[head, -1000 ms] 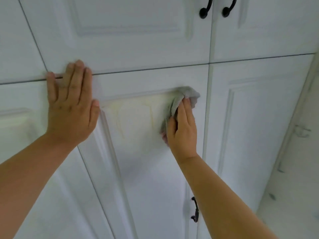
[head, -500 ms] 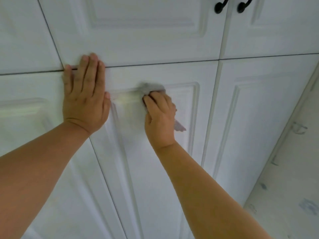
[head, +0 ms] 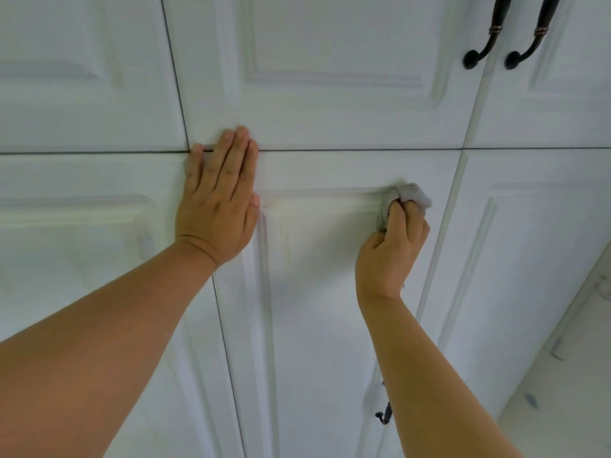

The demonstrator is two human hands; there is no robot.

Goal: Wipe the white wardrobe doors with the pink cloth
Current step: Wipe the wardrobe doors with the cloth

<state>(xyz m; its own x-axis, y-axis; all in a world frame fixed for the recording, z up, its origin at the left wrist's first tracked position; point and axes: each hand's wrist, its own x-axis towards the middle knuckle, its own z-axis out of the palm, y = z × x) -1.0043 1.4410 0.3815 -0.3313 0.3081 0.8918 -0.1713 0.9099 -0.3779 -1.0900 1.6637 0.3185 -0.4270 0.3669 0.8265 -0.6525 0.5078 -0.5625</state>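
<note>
The white wardrobe door (head: 324, 292) fills the middle of the view, with a raised moulded panel. My right hand (head: 391, 249) grips the bunched cloth (head: 408, 196), which looks greyish here, and presses it against the top right corner of the panel moulding. Most of the cloth is hidden inside the fist. My left hand (head: 218, 200) lies flat with straight fingers on the door's top left corner, its fingertips across the gap to the upper door (head: 330, 61).
Two dark curved handles (head: 479, 51) hang on the upper doors at top right. A small dark handle (head: 385, 416) sits low on the door edge beside my right forearm. More white doors flank left (head: 82, 259) and right (head: 529, 259). A pale wall (head: 578, 391) runs at far right.
My right hand has slid the cloth to the right along the top moulding, from near my left hand to the panel's right corner. My left hand has stayed flat on the door.
</note>
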